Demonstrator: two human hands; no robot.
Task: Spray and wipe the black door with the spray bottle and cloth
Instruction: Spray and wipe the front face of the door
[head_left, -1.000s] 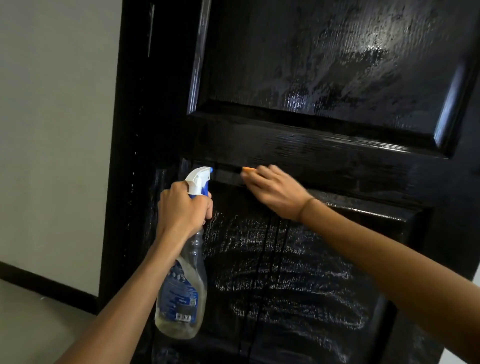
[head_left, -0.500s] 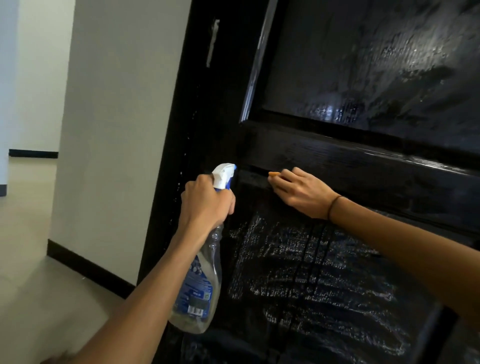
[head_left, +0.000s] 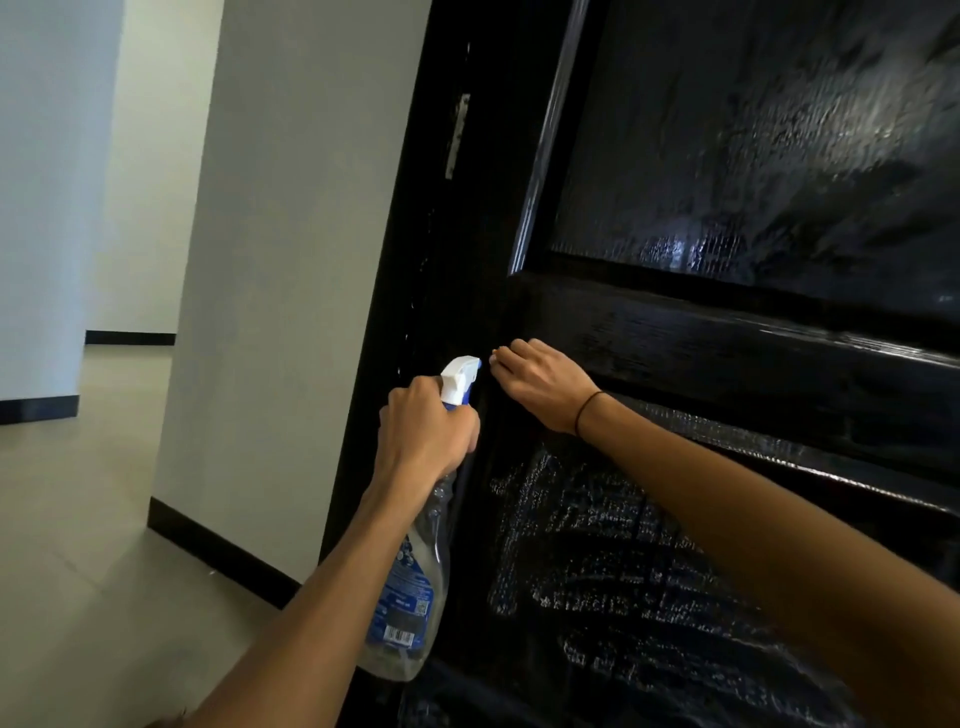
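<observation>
Labels: the spray bottle (head_left: 410, 587) carries one blue label with a white barcode patch near its lower edge and a small square code above that; the print is too small and blurred to read, and no brand name can be made out. No other writing shows.

Count: one spray bottle, two hands, one black door (head_left: 727, 364) with two recessed panels in view, an upper and a lower, parted by one horizontal rail.

Left hand (head_left: 423, 436): fingers curled tight around the bottle's neck, just under the white and blue trigger head (head_left: 457, 376). The clear bottle body hangs below the fist, tilted slightly, close against the door's left stile. The nozzle points toward the door.

Right hand (head_left: 540, 387): fingers bent and bunched, pressed to the door at the left end of the rail, above the lower panel. A small pale speck shows at the fingertips; whether this is the cloth cannot be told, nor what the fingers hold. A thin dark band (head_left: 587, 410) circles the right wrist.

Door surface: the lower panel bears whitish streaked residue; the upper panel shines wet in patches. One pale metal strip (head_left: 457, 135) sits on the door's left edge.

Surroundings: a white wall (head_left: 285, 260) with black skirting (head_left: 223, 556) stands left of the door, over a pale floor (head_left: 78, 571).
</observation>
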